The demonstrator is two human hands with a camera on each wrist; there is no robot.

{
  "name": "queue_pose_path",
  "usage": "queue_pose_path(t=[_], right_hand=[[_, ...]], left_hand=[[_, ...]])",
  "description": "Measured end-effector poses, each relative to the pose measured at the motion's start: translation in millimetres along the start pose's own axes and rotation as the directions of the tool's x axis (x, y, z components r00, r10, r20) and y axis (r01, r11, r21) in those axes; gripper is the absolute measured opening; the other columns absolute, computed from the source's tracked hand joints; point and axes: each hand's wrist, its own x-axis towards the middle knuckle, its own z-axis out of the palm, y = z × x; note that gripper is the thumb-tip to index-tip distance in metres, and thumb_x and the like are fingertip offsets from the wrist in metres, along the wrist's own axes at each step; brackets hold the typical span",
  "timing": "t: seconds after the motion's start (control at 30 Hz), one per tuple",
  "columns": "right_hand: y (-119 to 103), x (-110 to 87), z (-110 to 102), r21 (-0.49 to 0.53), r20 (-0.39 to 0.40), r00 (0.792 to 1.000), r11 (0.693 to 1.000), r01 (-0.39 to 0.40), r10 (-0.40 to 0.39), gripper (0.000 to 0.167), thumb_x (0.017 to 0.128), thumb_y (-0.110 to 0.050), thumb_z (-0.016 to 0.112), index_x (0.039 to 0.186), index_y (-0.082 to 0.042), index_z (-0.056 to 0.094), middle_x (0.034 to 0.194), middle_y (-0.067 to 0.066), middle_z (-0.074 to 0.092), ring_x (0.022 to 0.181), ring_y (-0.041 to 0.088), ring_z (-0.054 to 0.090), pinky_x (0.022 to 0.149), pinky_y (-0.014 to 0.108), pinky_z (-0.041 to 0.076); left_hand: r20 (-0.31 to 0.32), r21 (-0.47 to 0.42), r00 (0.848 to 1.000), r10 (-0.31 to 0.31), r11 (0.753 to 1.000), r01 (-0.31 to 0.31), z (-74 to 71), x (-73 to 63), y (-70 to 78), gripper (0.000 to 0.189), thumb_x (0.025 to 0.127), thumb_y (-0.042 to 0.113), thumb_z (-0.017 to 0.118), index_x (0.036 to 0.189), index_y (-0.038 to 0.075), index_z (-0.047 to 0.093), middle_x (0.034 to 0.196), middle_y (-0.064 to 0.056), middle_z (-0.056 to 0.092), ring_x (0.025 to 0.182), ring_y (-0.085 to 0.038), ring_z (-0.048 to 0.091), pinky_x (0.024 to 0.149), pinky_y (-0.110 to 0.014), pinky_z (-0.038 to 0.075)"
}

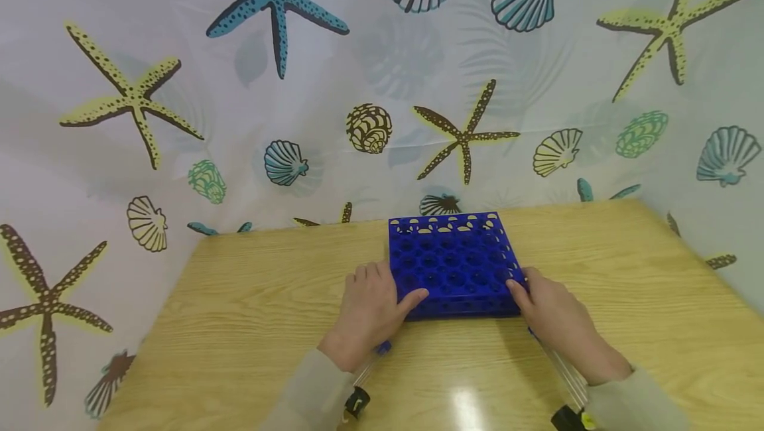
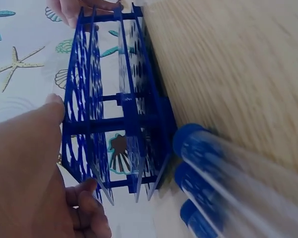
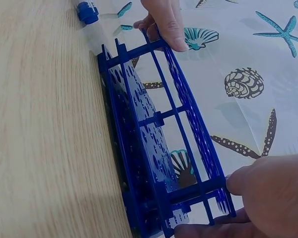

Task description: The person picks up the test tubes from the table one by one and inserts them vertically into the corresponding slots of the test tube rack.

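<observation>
A blue test tube rack (image 1: 450,265), with rows of round holes in its top, is held between two hands near the middle of the wooden table. My left hand (image 1: 370,305) grips its left end, thumb over the near top edge and fingers along the side. At the opposite end, my right hand (image 1: 558,315) holds the near corner, with its thumb on the top edge. The left wrist view shows the rack's open tiers, with no tubes in them. Clear test tubes with blue caps (image 2: 193,141) lie beside the rack's left end, caps close to its base.
More clear tubes (image 1: 564,368) lie under my right wrist, partly covered by it. Small black devices (image 1: 357,402) sit by both wrists. Behind the wooden table (image 1: 268,285) hangs a pale cloth (image 1: 334,73) printed with starfish and shells.
</observation>
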Motion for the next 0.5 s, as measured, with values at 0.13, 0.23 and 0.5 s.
queue_pose_path(t=[0.13, 0.23, 0.5], right_hand=[[-2.3, -0.9, 0.1, 0.004, 0.004, 1.000, 1.000, -0.005, 0.005, 0.050, 0.107, -0.036, 0.040, 0.128, 0.009, 0.048, 0.081, 0.008, 0.063, 0.066, 0.019, 0.058, 0.055, 0.035, 0.046], [-4.2, -0.7, 0.1, 0.003, -0.004, 1.000, 1.000, -0.003, 0.003, 0.050, 0.107, -0.035, 0.039, 0.127, 0.010, 0.049, 0.080, 0.008, 0.062, 0.066, 0.020, 0.056, 0.055, 0.035, 0.045], [-2.4, -1.1, 2.0, 0.030, -0.024, 1.000, 1.000, 0.008, -0.007, 0.048, 0.108, -0.033, 0.039, 0.129, 0.009, 0.048, 0.075, 0.006, 0.057, 0.060, 0.018, 0.052, 0.052, 0.032, 0.041]], left_hand=[[-0.003, 0.040, 1.000, 0.024, 0.999, -0.024, 2.9, 1.0, -3.4, 0.087, 0.090, 0.081, 0.027, 0.107, 0.001, 0.054, 0.097, -0.013, 0.057, 0.087, -0.026, 0.052, 0.079, -0.037, 0.043], [-0.013, 0.057, 0.999, 0.036, 0.998, -0.035, 3.9, 1.6, -4.2, 0.084, 0.089, 0.082, 0.027, 0.099, 0.002, 0.053, 0.090, -0.011, 0.054, 0.081, -0.024, 0.049, 0.075, -0.035, 0.041], [0.047, 0.053, 0.998, 0.051, 0.997, -0.053, 0.9, 4.0, -2.0, 0.078, 0.093, 0.078, 0.027, 0.095, 0.003, 0.050, 0.086, -0.008, 0.049, 0.078, -0.022, 0.043, 0.073, -0.034, 0.040]])
